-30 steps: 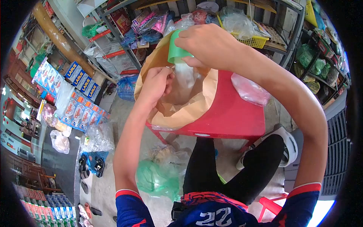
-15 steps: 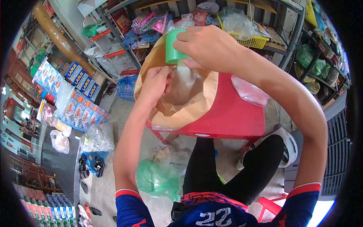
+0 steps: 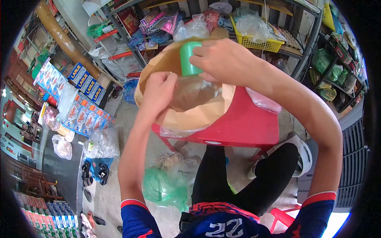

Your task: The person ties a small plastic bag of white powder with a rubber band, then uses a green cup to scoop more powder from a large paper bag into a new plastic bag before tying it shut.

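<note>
In the head view, my right hand (image 3: 218, 59) grips a green plastic cup (image 3: 191, 59), tipped with its mouth downward over a large brown paper bag (image 3: 188, 120). Opposite it, at the bag's left side, my left hand (image 3: 160, 87) is closed in a pinch at the edge of a clear plastic bag (image 3: 194, 92) inside the paper bag's opening. The paper bag's rim is folded and wide open, and it stands on a red plastic table (image 3: 250, 127). What lies deep in the bag is hard to make out.
Clear plastic bags (image 3: 264, 101) lie on the table's right side. A shelf behind holds a yellow basket (image 3: 266, 43) of plastic bags. Beer cartons (image 3: 85, 115) stand at left. A green plastic bag (image 3: 164, 186) lies on the floor near my legs.
The white stream falling from the cup is no longer visible. My right hand and the cup have moved lower and slightly right; the paper bag's opening has spread wider.
</note>
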`<action>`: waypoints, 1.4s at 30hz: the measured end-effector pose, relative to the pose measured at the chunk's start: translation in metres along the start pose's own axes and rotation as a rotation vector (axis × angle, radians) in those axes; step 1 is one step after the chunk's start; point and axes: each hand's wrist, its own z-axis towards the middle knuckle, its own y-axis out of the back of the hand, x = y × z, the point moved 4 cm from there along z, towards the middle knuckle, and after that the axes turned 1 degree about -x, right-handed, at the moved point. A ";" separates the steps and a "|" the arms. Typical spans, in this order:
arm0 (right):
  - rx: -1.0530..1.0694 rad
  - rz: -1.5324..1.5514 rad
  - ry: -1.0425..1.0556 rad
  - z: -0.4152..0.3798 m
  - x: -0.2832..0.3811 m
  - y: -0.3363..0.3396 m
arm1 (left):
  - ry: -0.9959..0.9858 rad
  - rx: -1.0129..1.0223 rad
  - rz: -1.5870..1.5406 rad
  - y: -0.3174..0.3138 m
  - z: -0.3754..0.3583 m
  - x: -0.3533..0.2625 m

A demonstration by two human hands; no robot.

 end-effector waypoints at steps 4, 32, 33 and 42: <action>0.392 0.207 -0.111 -0.002 0.006 -0.015 | -0.255 0.061 0.344 -0.004 -0.035 -0.018; 0.554 0.524 -0.188 0.038 0.042 -0.153 | -0.225 0.337 0.394 -0.037 -0.088 -0.007; 0.480 0.507 -0.138 0.033 0.041 -0.166 | -0.220 0.344 0.396 -0.037 -0.087 -0.008; 0.493 0.637 -0.350 0.031 0.035 -0.222 | -0.180 0.311 0.419 -0.045 -0.088 -0.015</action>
